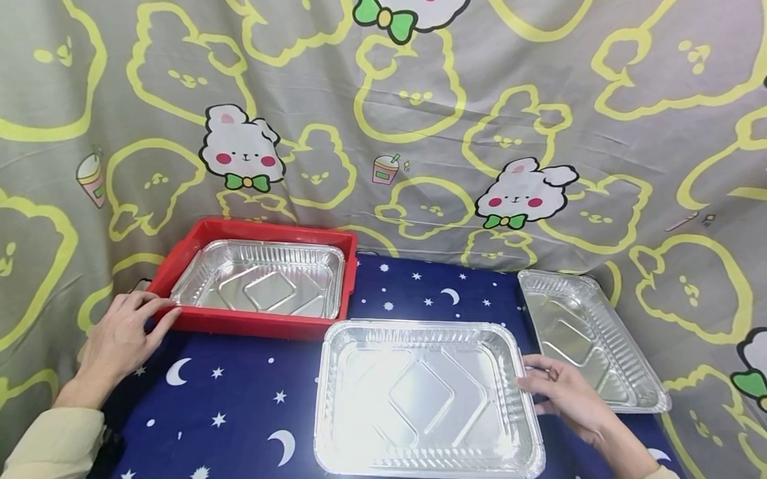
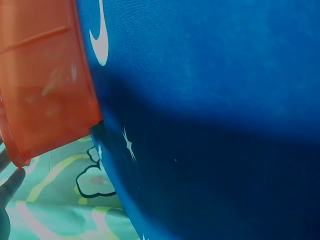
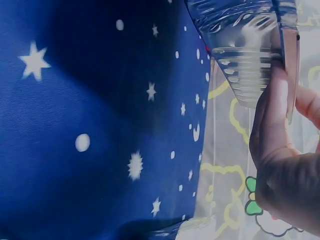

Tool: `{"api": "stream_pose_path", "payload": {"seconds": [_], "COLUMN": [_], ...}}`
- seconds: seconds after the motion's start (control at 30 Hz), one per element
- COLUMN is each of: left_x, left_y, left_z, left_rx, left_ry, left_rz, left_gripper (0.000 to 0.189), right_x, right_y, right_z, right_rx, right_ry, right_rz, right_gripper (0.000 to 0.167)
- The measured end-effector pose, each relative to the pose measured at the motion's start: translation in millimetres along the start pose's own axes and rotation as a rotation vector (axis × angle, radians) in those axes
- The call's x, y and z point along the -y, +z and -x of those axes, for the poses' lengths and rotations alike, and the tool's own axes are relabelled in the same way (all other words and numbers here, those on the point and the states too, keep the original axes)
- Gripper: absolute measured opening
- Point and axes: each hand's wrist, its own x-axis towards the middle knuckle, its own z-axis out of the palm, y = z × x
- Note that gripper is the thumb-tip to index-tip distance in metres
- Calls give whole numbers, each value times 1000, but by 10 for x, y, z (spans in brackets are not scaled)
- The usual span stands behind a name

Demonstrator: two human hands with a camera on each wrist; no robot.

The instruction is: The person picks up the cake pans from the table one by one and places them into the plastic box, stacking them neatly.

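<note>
My right hand (image 1: pixel 565 390) pinches the right rim of a shiny rectangular foil tray (image 1: pixel 425 396), thumb on the near side. That tray is raised over the front of the table, tilted so its inside shows in the head view. In the right wrist view the tray's ridged outer wall (image 3: pixel 245 75) shows beside my fingers. At the left, my left hand (image 1: pixel 123 332) grips the front left corner of a red plastic bin (image 1: pixel 254 323), fingers over the rim. Another foil tray (image 1: pixel 274 292) lies inside the bin. The left wrist view shows the bin's side (image 2: pixel 50 90) with my thumb at its rim.
A further foil tray (image 1: pixel 592 338) lies at the table's right edge. The table carries a dark blue cloth (image 1: pixel 225 403) with white moons and stars. Behind and at both sides hangs a grey curtain (image 1: pixel 423 198) with rabbit and bear drawings.
</note>
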Motion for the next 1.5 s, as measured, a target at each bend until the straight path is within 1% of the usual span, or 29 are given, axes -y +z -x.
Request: {"api": "stream_pose_path", "payload": {"seconds": [0.23,0.4,0.53,0.7,0.87,1.1,1.23,1.4,1.5], "left_x": [2,0,6,12,8,6,6,-4,-9], "left_y": [3,2,6,13,11,15,18,14,8], "left_z": [4,3,4,3,8,12,14,10,10], "left_rx": [-23,-17,-10,-1,-5,-7,-9,-8,-7], "left_ry": [15,10,5,-2,0,-6,-8,-10,-10], "left_rz": [6,7,7,1,2,3,2,-4,-8], "left_gripper": [34,33,32,31,32,33,32,33,34], "right_x": [153,277,369,450,525,634,680,712,725], "right_y": [15,45,92,151,208,294,330,346,353], "right_z": [-85,-147,-223,-345,-472,-624,-711,-827,-892], "right_rx": [13,13,-4,-20,-38,-54,-56,-51,-53], "right_ry": [-50,-64,-61,-40,-29,-26,-30,-24,-25], "right_rz": [-43,-46,-32,-5,2,13,-3,-43,-62], "right_gripper": [25,25,25,30,32,44,44,39,41]}}
